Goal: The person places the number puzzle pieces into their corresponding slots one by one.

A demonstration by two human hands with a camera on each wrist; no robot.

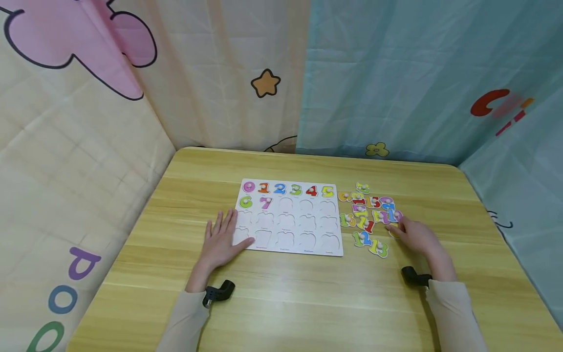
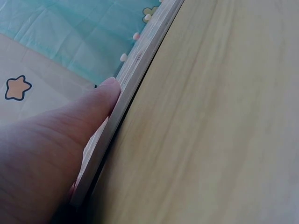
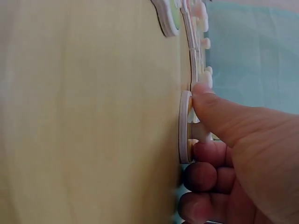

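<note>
A white number puzzle board (image 1: pixel 295 234) lies flat on the table, with knobbed number pieces 0 to 7 in its upper rows and bare outlines below. My left hand (image 1: pixel 218 243) rests spread along the board's left edge; its thumb (image 2: pixel 100 100) lies over the near edge in the left wrist view. At the loose pieces' right side, my right hand (image 1: pixel 418 234) pinches a yellow-orange puzzle piece (image 3: pixel 185 126) between thumb and forefinger, around its white knob (image 3: pixel 201 132). Fingers cover most of this piece, hiding its number.
Loose number pieces crowd the table right of the board, among them a 12 piece (image 1: pixel 362 238), a 13 piece (image 1: pixel 378 248) and a green piece (image 1: pixel 362 187) at the far end. Curtains (image 1: pixel 387 83) hang behind the wooden table (image 1: pixel 286 303).
</note>
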